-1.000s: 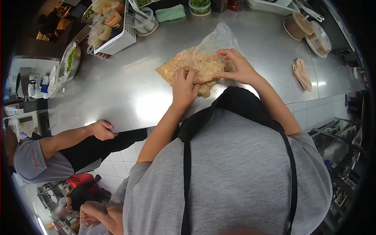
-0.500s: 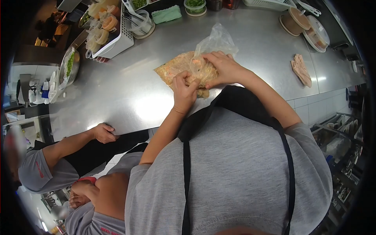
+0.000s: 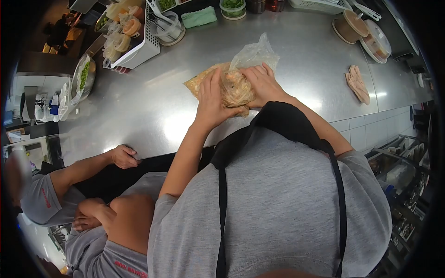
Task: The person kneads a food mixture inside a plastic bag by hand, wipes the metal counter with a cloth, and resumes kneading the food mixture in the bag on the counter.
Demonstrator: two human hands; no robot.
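Note:
A clear plastic bag [image 3: 238, 90] filled with a yellowish, chopped-looking food with orange bits lies on the steel counter in front of me. Its loose, see-through top [image 3: 256, 54] spreads away toward the back. My left hand [image 3: 212, 100] grips the bag's left side, fingers long over it and thumb at the near edge. On the opposite side, my right hand [image 3: 265, 86] holds the bag, fingers over its upper part and thumb low. The filling bulges between both hands. What exactly the food is, I cannot tell.
A folded pinkish cloth [image 3: 357, 85] lies at right on the steel counter [image 3: 139, 109]. Behind stand a white basket of squeeze bottles [image 3: 147, 54], a green cloth [image 3: 199, 17] and a lidded brown tub [image 3: 350, 26]. At left, a co-worker's hand [image 3: 124, 157] rests on the counter edge.
My left hand has gone from pinching the bag's near middle to spreading along its left side. The filling bunches up more between my hands. A co-worker at left has shifted slightly.

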